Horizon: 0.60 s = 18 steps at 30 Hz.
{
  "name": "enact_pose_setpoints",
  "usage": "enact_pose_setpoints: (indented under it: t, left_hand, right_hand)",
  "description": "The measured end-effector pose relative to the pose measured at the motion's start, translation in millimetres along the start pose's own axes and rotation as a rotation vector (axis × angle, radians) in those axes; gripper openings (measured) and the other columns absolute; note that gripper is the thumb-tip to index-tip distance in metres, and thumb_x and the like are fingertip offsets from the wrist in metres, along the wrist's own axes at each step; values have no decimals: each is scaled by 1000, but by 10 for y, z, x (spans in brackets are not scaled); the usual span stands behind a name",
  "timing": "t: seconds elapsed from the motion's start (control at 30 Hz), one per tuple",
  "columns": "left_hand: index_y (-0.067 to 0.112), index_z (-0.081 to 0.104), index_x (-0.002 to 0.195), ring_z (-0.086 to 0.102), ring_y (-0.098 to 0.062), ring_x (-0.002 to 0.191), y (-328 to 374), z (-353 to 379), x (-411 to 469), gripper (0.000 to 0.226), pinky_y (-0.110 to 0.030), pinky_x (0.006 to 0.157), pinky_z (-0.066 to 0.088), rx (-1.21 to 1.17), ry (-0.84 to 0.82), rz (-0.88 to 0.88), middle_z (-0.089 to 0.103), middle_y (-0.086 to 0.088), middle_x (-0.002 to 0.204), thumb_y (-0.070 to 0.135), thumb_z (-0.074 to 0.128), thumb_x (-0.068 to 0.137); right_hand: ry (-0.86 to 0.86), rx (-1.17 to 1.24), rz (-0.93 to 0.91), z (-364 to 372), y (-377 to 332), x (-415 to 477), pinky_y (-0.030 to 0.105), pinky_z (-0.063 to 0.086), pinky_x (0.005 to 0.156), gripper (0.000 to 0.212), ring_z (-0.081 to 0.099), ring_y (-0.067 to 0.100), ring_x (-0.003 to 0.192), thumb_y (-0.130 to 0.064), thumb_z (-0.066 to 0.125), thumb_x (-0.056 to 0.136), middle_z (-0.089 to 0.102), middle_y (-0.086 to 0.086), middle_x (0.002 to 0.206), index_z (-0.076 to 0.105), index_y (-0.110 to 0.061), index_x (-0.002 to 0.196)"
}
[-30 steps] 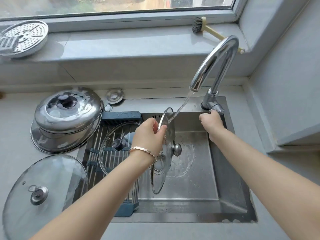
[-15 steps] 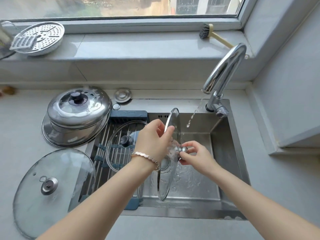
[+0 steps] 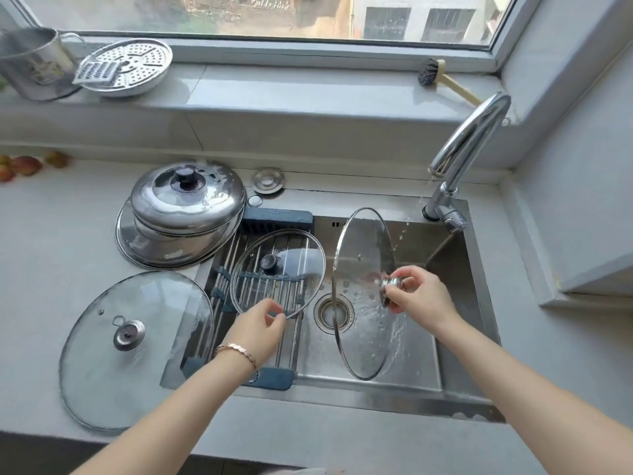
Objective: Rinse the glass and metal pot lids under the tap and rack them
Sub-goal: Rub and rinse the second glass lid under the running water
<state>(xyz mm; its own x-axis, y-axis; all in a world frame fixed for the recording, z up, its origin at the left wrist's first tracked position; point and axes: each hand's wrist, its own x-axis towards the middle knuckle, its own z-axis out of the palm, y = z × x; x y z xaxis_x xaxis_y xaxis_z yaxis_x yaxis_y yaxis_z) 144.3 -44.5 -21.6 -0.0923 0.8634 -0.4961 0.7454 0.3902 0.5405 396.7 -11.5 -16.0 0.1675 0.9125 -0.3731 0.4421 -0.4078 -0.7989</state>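
Along the bottom of the frame, two bare forearms are stretching up from the lower edge over the pale tabletop (image 3: 342,437). At lower centre the left hand (image 3: 257,329), a bracelet (image 3: 236,351) on its wrist, is hovering over the near end of the roll-up drying rack (image 3: 274,373). Its thumb and forefinger are curling at the near rim of the small glass lid (image 3: 277,272); I cannot tell whether they are pinching it or only just short of it. That lid is lying knob-up on the rack's bars, which are spanning the left part of the steel sink (image 3: 459,337).

Right of centre, the right hand (image 3: 419,298) is pinching the metal knob (image 3: 390,286) of the wet glass lid (image 3: 363,330). It is holding this lid on edge above the basin, beside the drain (image 3: 334,313).

At lower left the large glass lid (image 3: 137,347) is resting flat on the tabletop. Beyond it, at centre left, a domed metal lid (image 3: 188,200) is sitting on top of a wider metal lid (image 3: 164,255), with a sink strainer (image 3: 268,180) just beside them.

At upper right the chrome tap (image 3: 469,138) is letting only drops fall. On the windowsill (image 3: 291,87) a dish brush (image 3: 442,78) is lying at the right end. At the upper left a perforated steamer plate (image 3: 126,66) is sitting next to a metal cup (image 3: 30,63).
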Motion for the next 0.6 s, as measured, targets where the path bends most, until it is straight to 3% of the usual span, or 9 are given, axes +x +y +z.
enact_pose_setpoints:
  t: [0.17, 0.33, 0.47, 0.6]
  left_hand:
    - [22, 56, 100, 63, -18, 76, -349, -119, -46, 13, -29, 66, 50, -74, 40, -52, 66, -1, 87, 24, 45, 92]
    - [25, 56, 92, 65, -19, 84, -665, -326, -39, 10, -30, 76, 49, -118, 81, -96, 67, -1, 88, 21, 47, 90]
    - [26, 56, 90, 64, -20, 84, -922, -524, 7, 11, -28, 73, 46, -130, 113, -121, 69, -2, 88, 21, 47, 89]
    - [25, 58, 91, 64, -22, 87, -1126, -683, 51, 13, -31, 79, 50, -151, 110, -132, 69, -3, 89, 21, 47, 90]
  right_hand:
    - [-26, -162, 4, 287, -45, -95, 11, 44, 50, 8, 56, 4, 44, -16, 66, 69, 65, 1, 60, 63, -19, 76]
    - [-99, -507, -149, 695, -307, -95, 27, 41, 63, 21, 54, 17, 73, -29, 67, 68, 58, -4, 75, 63, -20, 86]
    - [-115, -753, -331, 1140, -669, -23, 28, 39, 68, 25, 57, 22, 86, -36, 63, 74, 55, -4, 88, 62, -21, 93]
    - [-189, -945, -366, 1627, -886, 116, 28, 37, 69, 30, 57, 30, 94, -33, 60, 79, 58, 5, 102, 57, -15, 102]
